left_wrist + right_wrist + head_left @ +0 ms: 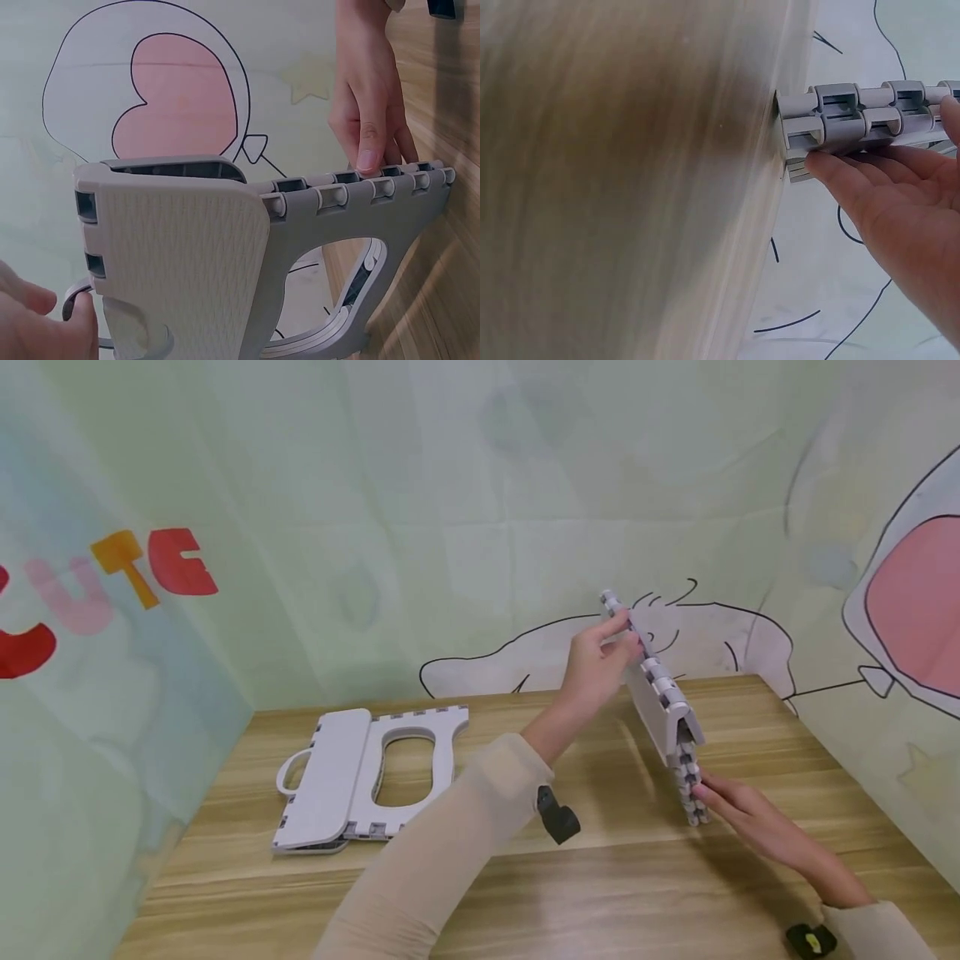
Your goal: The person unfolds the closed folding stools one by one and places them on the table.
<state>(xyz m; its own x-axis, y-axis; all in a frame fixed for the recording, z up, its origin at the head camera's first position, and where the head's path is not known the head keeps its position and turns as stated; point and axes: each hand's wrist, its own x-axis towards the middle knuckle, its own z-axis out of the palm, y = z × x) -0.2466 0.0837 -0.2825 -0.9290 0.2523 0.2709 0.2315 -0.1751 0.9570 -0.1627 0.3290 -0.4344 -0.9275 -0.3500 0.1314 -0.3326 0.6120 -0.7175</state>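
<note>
A white and grey folding step stool (651,697), folded flat, stands on edge at the table's right side. My left hand (596,668) grips it at its upper far end, with thumb and fingers by the handle loop (73,298) in the left wrist view. Lower down, my right hand (757,822) pinches the hinged leg end, thumb on the near edge. Its fingers (900,169) lie along the underside in the right wrist view. The textured top panel (180,247) and the oval cutout in the leg face the left wrist camera.
A second folded stool (330,777) lies flat on the left of the wooden table (600,893), its handle loop pointing left. Behind the table hangs a printed cloth backdrop (420,527), which also runs along both sides.
</note>
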